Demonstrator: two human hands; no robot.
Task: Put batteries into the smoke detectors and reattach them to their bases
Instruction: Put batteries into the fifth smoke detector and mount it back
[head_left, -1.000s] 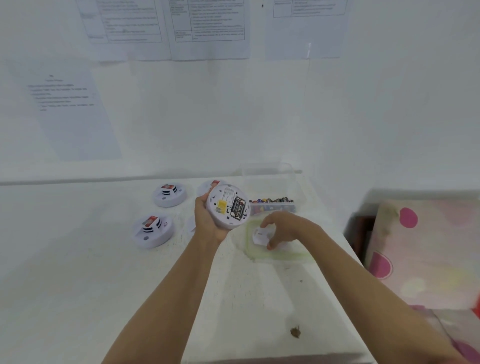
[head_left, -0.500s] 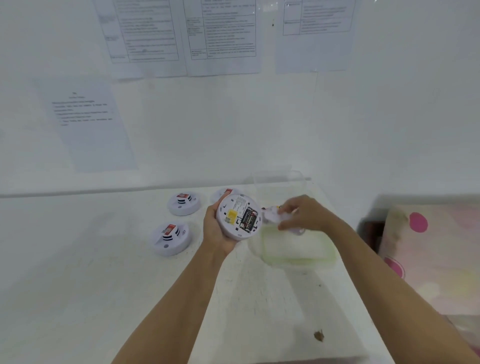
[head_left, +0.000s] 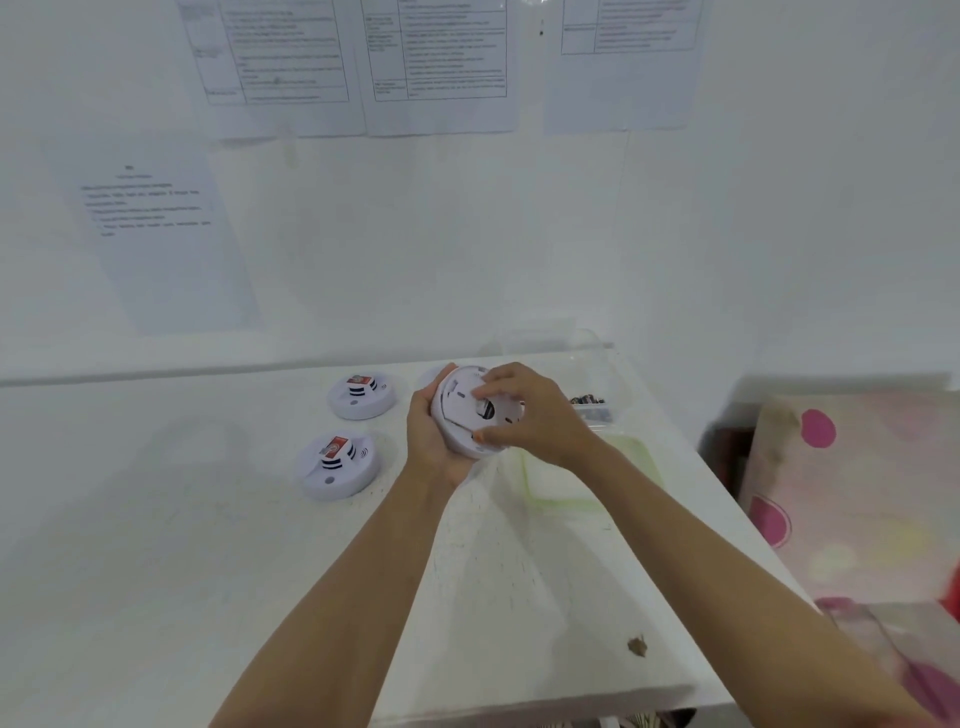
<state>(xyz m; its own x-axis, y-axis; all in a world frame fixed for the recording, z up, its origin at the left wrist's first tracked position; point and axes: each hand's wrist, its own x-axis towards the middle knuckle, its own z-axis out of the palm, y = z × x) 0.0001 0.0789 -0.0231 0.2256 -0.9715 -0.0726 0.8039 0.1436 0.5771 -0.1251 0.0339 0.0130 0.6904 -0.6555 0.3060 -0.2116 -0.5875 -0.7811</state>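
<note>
**A:** What's the room like?

**B:** There's a plain white wall (head_left: 467, 234) with printed sheets (head_left: 291, 62) taped to it. Below it is a white worktop (head_left: 156, 545), matte and a little scuffed. Spotted fabric (head_left: 857, 493) lies off its right edge.

**A:** And on the worktop?

**B:** A clear tub (head_left: 608, 374) stands at the back right, with a greenish lid (head_left: 623, 467) flat in front of it. To the left sit a far detector (head_left: 362, 396) and a near detector (head_left: 336, 466), both well apart from the tub.

**A:** Where's the one in hand?

**B:** It's held above the worktop, in front of the tub. The left hand (head_left: 431, 441) cups the smoke detector (head_left: 457, 441) from below, fingers curled round its rim. The right hand (head_left: 535, 415) spreads over the base (head_left: 462, 395), thumb and fingertips gripping its edge against the detector's back.

**A:** How will it handle?

**B:** I'd judge it light, hollow, stiff plastic. The smooth round rim could slip, so grip both rims and twist gently, since the locking tabs look snappable.

**A:** Batteries?

**B:** The batteries (head_left: 589, 401) are small and lie loose in the tub, partly hidden behind the right hand.
</note>
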